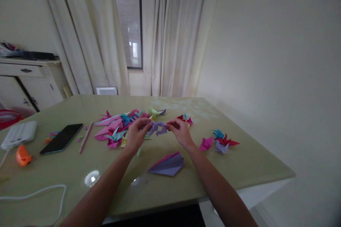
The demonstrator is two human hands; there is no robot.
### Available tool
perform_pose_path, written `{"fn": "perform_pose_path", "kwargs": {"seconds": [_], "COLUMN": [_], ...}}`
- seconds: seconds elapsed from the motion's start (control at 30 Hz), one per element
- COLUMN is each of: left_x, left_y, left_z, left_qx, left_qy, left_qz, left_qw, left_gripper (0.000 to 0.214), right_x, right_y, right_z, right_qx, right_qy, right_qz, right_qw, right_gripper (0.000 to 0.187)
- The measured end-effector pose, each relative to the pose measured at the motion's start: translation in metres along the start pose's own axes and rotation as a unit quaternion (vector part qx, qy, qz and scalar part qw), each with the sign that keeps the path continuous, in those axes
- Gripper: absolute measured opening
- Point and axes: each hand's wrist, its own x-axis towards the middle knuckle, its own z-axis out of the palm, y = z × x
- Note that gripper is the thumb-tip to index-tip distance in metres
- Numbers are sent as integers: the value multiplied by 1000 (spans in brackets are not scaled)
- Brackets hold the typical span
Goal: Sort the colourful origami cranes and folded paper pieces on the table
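Observation:
My left hand (136,133) and my right hand (179,131) are held together over the middle of the table (239,165), both pinching a small purple folded paper piece (158,127) between the fingertips. Behind and left of my hands lies a heap of pink, blue and green folded paper shapes (121,127). A stack of flat purple and pink paper sheets (167,164) rests on the table just in front of my hands. Right of my right hand are several small folded figures (220,141) in pink, blue, red and lilac.
A black phone (61,138) and a pink pencil (86,137) lie at the left. Farther left are a white power bank (19,134) with a white cable (37,193) and an orange object (22,156). Curtains, a window and a white cabinet (29,85) stand behind.

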Motion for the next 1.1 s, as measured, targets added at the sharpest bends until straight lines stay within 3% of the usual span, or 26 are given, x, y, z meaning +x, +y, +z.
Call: {"fn": "perform_pose_path", "kwargs": {"seconds": [0.43, 0.6, 0.83, 1.1], "left_x": [-4, -5, -13, -16], "left_y": [1, -3, 1, -3], "left_z": [5, 7, 12, 15], "left_qx": [20, 10, 94, 127], "left_qy": [-27, -41, -48, -75], "left_qz": [11, 5, 83, 113], "left_qw": [999, 999, 991, 983], "left_gripper": [34, 32, 19, 16], "right_x": [-3, -5, -7, -7], "right_y": [3, 1, 3, 5], "right_z": [2, 3, 4, 4], "right_qx": [4, -1, -1, -39], "right_qy": [-30, -99, -147, -163], "right_qz": [10, 39, 44, 37], "right_qw": [999, 994, 988, 985], "right_gripper": [34, 42, 42, 38]}}
